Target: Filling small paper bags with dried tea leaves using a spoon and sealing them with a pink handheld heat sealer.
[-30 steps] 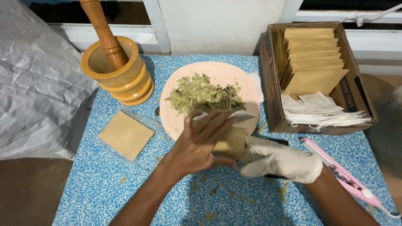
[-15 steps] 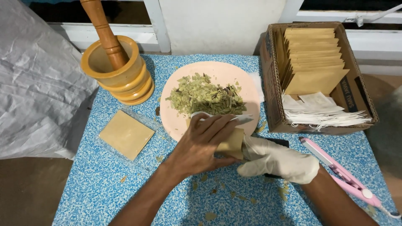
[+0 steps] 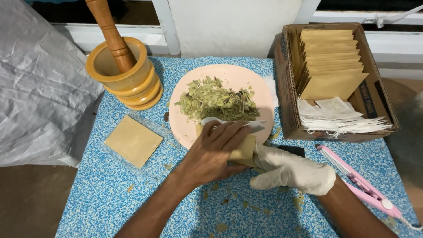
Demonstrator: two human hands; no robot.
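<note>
The bare left hand (image 3: 211,152) clamps a tan pouch (image 3: 243,151) and, seemingly, a white spoon (image 3: 216,121). The gloved right hand (image 3: 293,172) pinches the pouch's edge beside the pink plate (image 3: 260,88) of dried leaves (image 3: 216,100). Filling step; next needs the mouth held open.

From my remote seat, I see a small tan paper pouch (image 3: 243,150) held low over the blue speckled tabletop, at the near edge of a round pale pink plate (image 3: 233,79). My bare left hand (image 3: 211,154) covers most of the pouch from above, while my white-gloved right hand (image 3: 293,172) grips its right side. A white plastic spoon (image 3: 233,124) lies across the top of the left hand's fingers, its bowl resting at the edge of a heap of dried green leaves (image 3: 216,100) piled on the plate. How open the pouch's mouth is, I cannot tell.
</note>
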